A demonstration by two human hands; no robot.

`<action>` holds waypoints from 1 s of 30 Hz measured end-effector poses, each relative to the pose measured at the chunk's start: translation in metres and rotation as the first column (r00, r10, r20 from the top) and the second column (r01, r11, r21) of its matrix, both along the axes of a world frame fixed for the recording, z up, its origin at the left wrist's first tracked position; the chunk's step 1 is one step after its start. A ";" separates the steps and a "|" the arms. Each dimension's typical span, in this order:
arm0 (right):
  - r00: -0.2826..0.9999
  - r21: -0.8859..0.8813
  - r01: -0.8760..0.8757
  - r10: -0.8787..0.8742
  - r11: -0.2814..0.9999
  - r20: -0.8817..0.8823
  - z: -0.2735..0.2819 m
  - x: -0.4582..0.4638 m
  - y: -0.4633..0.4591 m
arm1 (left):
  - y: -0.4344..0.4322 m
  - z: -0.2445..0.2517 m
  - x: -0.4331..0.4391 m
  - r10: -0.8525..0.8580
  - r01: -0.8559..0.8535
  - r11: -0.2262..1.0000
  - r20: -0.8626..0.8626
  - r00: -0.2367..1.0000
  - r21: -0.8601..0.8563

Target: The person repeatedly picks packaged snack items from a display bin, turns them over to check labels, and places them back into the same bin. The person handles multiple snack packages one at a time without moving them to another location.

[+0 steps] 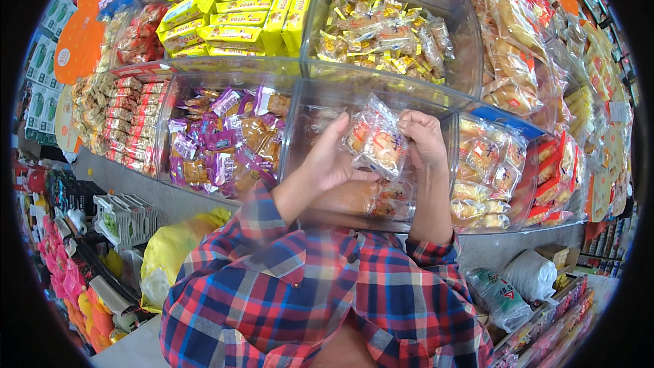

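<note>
A clear plastic packet of small pastries (pixel 378 143), printed with red and dark characters, is held up over an acrylic bin (pixel 291 133). My right hand (pixel 425 135) pinches its right edge between thumb and fingers. From the lower left, my left hand (pixel 329 158) cradles the packet; its thumb points up, and fingertips show below the wrapper. Below my hands lie similar packets (pixel 393 199) at the bin's front right. A few wrapped pieces (pixel 324 117) lie near its back left. My forearms hide part of the bin.
Purple-wrapped snacks (pixel 230 135) fill the bin to the left; packaged pastries (pixel 488 163) fill the right one. Behind are yellow wafer packs (pixel 240 10) and wrapped sweets (pixel 383 30). Acrylic dividers (pixel 373 74) stand between bins. A yellow bag (pixel 176 250) sits low left, plastic-wrapped rolls (pixel 498 294) low right.
</note>
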State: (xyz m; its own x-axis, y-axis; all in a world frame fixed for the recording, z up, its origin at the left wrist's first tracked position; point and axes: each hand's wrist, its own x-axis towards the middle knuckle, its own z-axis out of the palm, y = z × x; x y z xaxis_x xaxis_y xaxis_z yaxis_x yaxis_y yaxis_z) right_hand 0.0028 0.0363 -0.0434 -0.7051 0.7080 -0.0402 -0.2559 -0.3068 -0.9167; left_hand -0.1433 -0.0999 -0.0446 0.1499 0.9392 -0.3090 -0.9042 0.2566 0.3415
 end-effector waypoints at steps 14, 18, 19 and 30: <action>0.951 0.257 0.254 -0.289 0.932 0.106 0.002 -0.015 -0.020 | -0.005 0.002 0.006 0.088 -0.091 0.979 0.022 0.996 0.184; 0.912 0.316 0.316 -0.379 0.894 0.158 0.006 -0.020 -0.030 | -0.006 0.002 0.005 0.114 -0.122 0.985 0.071 0.991 0.119; 0.905 0.332 0.327 -0.395 0.885 0.162 0.005 -0.020 -0.032 | -0.007 0.003 0.006 0.141 -0.147 0.982 0.057 0.988 0.118; 0.867 0.328 0.409 -0.474 0.852 0.151 0.030 -0.016 -0.043 | -0.005 -0.007 0.000 0.138 -0.152 0.972 0.092 0.986 0.177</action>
State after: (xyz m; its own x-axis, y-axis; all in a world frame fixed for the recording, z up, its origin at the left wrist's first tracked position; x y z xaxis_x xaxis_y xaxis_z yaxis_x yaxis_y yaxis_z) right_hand -0.0133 -0.0065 -0.0130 -0.3110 0.9464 0.0879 -0.0868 0.0638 -0.9942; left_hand -0.1429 -0.1052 -0.0511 0.0249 0.9921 -0.1227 -0.9530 0.0607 0.2968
